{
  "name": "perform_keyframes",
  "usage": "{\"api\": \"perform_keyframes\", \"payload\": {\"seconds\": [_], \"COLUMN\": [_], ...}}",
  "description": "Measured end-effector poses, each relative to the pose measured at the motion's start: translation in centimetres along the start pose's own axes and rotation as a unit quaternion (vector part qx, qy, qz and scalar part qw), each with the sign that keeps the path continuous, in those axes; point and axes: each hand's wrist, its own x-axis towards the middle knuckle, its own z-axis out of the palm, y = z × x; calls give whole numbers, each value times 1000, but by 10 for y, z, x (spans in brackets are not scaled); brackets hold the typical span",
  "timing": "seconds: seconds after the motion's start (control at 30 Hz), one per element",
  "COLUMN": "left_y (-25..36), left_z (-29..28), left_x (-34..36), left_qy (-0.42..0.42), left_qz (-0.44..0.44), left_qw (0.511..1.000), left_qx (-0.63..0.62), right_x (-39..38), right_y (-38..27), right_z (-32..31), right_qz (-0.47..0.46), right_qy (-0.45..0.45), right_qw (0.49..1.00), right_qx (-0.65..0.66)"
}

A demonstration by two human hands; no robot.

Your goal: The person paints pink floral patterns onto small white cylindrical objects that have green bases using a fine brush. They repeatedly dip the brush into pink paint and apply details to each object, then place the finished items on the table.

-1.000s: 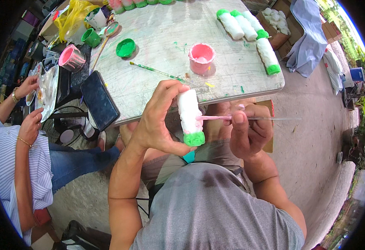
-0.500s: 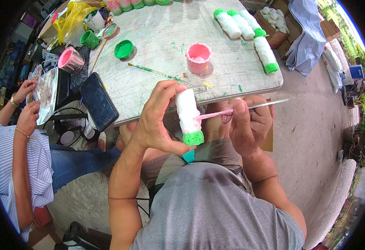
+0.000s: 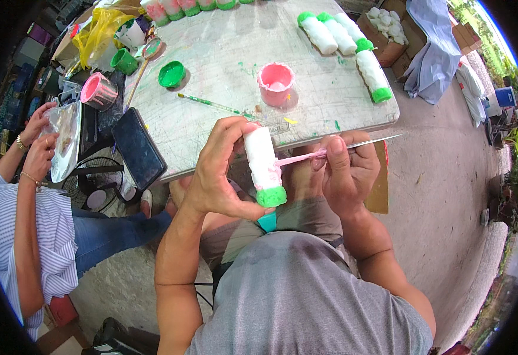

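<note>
My left hand [image 3: 214, 168] grips a white cylinder with a green end [image 3: 261, 157] at its two ends, thumb under the green end and fingers at the top. The cylinder stands nearly upright, a little tilted, with pink paint low on its side. Between the thumb and fingers of my right hand [image 3: 350, 171] is a paintbrush [image 3: 299, 158], pink along its front part. Its tip touches the cylinder's right side. Past the table's near edge stands a cup of pink paint [image 3: 275, 84]. A second brush with a green-stained handle [image 3: 211, 104] lies on the table.
Several white cylinders with green ends [image 3: 368, 74] lie at the table's right; pink, white and green ones [image 3: 170, 8] line its far edge. On the left are a green paint lid [image 3: 171, 74], a phone [image 3: 139, 148], a pink-streaked can [image 3: 99, 92] and a co-worker's hands [image 3: 39, 155] holding a clear packet.
The view has shifted slightly. Both hands sit a little further left, and the brush tip still meets the cylinder's side, slightly higher. The co-worker's upper hand has moved on the packet.
</note>
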Motion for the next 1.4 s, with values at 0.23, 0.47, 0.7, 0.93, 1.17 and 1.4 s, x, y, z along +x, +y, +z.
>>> {"api": "perform_keyframes", "payload": {"seconds": [0.23,0.47,0.7,0.93,1.17,1.4], "left_y": [0,2,-1,-3,-6,-6], "left_z": [1,-1,-1,2,5,8], "left_x": [-1,1,-1,0,1,3], "left_qy": [-7,-14,-16,-15,-13,-3], "left_qz": [2,3,-3,16,33,46], "left_qw": [1000,1000,999,998,996,991], "left_qx": [-16,-17,-34,-62,-84,-127], "right_x": [4,5,1,-11,-7,-5], "right_y": [5,9,7,2,7,11], "right_z": [0,-9,-18,-16,-8,-10], "right_qz": [-34,-261,-302,-217,8,22], "right_qy": [-32,-110,-183,-114,-4,19], "right_qw": [999,953,917,962,998,997], "right_qx": [-1,-110,-186,-122,67,67]}}
